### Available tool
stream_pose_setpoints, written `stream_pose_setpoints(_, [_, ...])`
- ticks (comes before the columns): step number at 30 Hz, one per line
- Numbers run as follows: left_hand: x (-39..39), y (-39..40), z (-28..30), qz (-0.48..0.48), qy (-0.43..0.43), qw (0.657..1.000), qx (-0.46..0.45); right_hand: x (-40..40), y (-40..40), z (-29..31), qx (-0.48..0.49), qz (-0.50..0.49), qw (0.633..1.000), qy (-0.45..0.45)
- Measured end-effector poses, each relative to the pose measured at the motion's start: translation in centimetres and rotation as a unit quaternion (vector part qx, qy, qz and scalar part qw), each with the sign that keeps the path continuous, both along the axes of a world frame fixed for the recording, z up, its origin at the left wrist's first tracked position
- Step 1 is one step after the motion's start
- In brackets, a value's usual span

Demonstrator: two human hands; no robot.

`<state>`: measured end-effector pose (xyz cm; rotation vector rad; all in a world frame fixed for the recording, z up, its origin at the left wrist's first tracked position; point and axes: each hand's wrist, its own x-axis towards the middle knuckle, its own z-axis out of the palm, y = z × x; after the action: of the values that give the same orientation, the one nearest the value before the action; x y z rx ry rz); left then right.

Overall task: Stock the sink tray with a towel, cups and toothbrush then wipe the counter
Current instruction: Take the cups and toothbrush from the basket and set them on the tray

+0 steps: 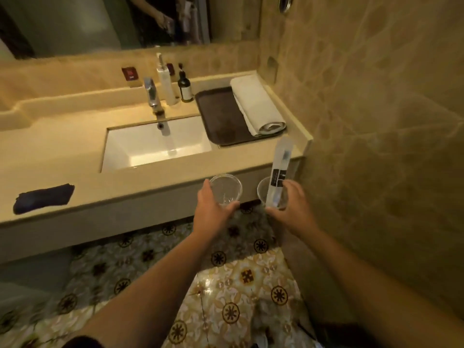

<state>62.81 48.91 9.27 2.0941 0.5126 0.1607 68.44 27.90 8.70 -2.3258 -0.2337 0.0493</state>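
Left hand (213, 204) fingers wrapped round a clear cup (226, 188); right hand (292, 204) fingers closed on second cup (270, 194) with wrapped toothbrush (280, 172) upright inside. Tray (221, 116) lies ahead, above the fingers, long axis running away; right hand nearer. Towel (257, 106) already on it. Cup bases hidden, rims faint.

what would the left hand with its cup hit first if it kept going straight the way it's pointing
Probably the front edge of the counter. The left hand holds a clear cup in front of that edge, pointing toward the sink. If the cup is above counter height it would clear it, but depth is unclear.
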Motion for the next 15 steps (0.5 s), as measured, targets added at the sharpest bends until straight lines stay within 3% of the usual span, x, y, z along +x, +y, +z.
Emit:
stream_pose_setpoints(10, [20.6,8.3,-1.2,0.073,-0.026,0.997,0.026,22.9,9.8,2.2,-0.012,0.038,0.999,-0.035])
stream_pose_setpoints(15, [33.3,13.0,-2.1,0.072,-0.02,0.997,-0.009,34.6,15.1,1.7,-0.002,0.038,0.999,-0.026])
